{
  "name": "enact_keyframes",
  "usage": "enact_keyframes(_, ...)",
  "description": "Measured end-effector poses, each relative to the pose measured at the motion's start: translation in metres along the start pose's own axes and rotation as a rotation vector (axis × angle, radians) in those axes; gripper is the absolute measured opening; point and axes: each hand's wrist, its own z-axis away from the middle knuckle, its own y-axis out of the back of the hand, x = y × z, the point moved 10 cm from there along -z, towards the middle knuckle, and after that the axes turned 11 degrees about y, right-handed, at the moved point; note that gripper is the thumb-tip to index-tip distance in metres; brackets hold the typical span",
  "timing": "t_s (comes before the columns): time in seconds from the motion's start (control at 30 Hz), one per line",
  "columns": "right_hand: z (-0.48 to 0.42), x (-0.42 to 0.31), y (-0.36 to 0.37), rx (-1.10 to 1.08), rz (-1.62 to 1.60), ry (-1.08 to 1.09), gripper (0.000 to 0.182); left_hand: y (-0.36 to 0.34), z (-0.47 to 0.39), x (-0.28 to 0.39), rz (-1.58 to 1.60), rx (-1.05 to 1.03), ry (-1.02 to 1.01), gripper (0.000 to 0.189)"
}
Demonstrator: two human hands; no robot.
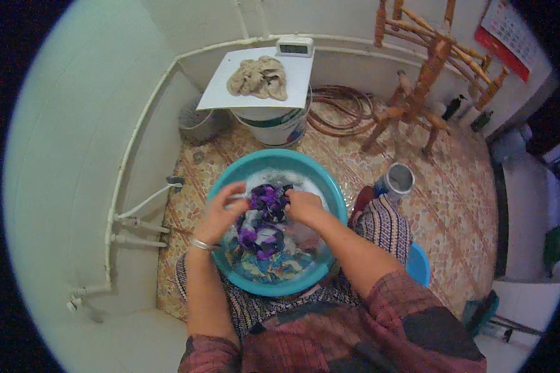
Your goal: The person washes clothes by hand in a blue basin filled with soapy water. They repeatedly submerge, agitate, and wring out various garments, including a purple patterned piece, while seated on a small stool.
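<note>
A round teal plastic basin (339, 205) with sudsy water stands on the floor between my knees. Purple and black patterned cloth (267, 200) lies bunched in it, and a blue, green and cream cloth (270, 266) is soaking near the basin's close side. My right hand (304, 205) is closed on the dark edge of the purple cloth. At the left of that cloth, my left hand (224, 210) is slightly blurred, its thumb and fingers apart; a silver bracelet is on the wrist.
Beyond the basin, a white board (214, 95) on a bucket (273, 128) bears a beige wrung cloth (257, 79) and a small digital display (295, 47). A coiled hose (345, 112), wooden stand (417, 93) and open can (395, 181) are on the right. Pipes (130, 163) run along the left wall.
</note>
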Motion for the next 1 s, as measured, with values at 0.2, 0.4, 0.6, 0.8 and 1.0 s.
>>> enact_keyframes(0.2, 0.0, 0.005, -0.013, -0.103, -0.008, -0.03, 0.027, 0.051, -0.02, -0.027, -1.325, 0.072, 0.43, 0.05)
enact_keyframes(0.4, -0.001, -0.011, -0.007, -0.071, -0.096, -0.052, 0.025, 0.13, 0.096, 0.139, -0.447, 0.68, -0.523, 0.038)
enact_keyframes(0.6, -0.003, 0.002, -0.013, -0.041, 0.016, -0.056, 0.03, 0.112, 0.093, 0.083, -0.363, 0.716, -0.374, 0.037)
enact_keyframes(0.8, -0.001, -0.008, -0.016, -0.048, 0.015, -0.022, 0.023, 0.108, 0.089, 0.063, -0.332, 0.716, -0.33, 0.036)
enact_keyframes(1.0, 0.0, -0.008, -0.009, 0.026, 0.048, -0.006, 0.021, 0.11, 0.091, 0.052, -0.295, 0.722, -0.308, 0.035)
